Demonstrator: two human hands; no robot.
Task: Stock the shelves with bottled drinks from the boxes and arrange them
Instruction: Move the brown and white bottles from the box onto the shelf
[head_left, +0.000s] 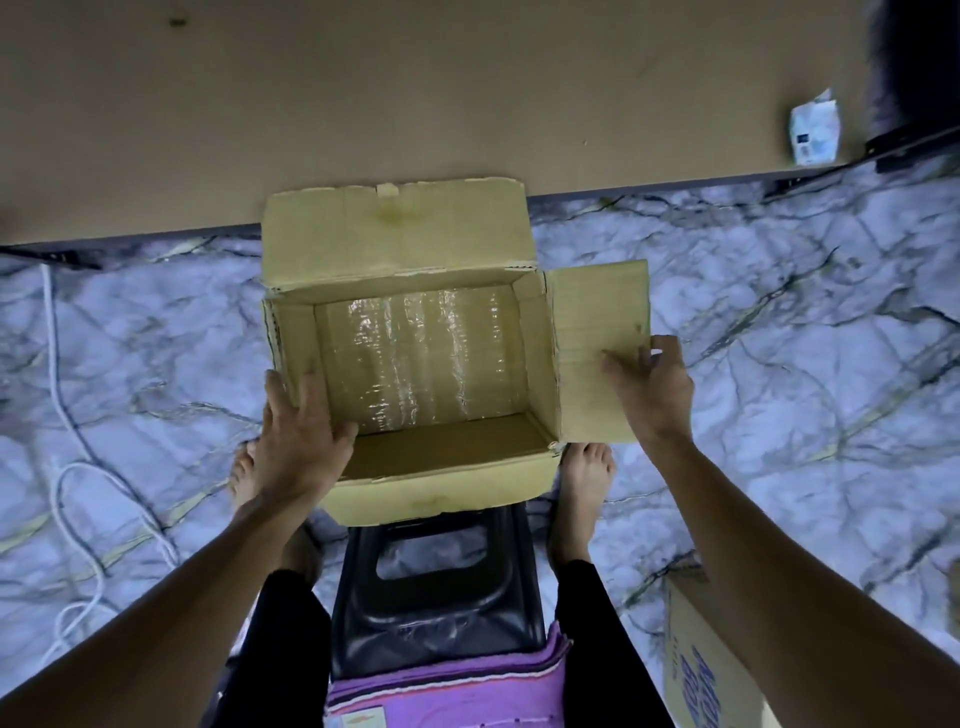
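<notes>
White cord (83, 464) is seen looped on the marbled floor (779, 364) at far left. The left wall of the open cardboard box (447, 483) is gripped by the left hand (296, 441), fingers curled outside and thumb inside. The box, lined with clear film, is placed in front of a black stool (431, 613). Its right flap (597, 312) is pinched by the right hand (654, 384). A printed carton (696, 665) is cut off at lower right.
</notes>
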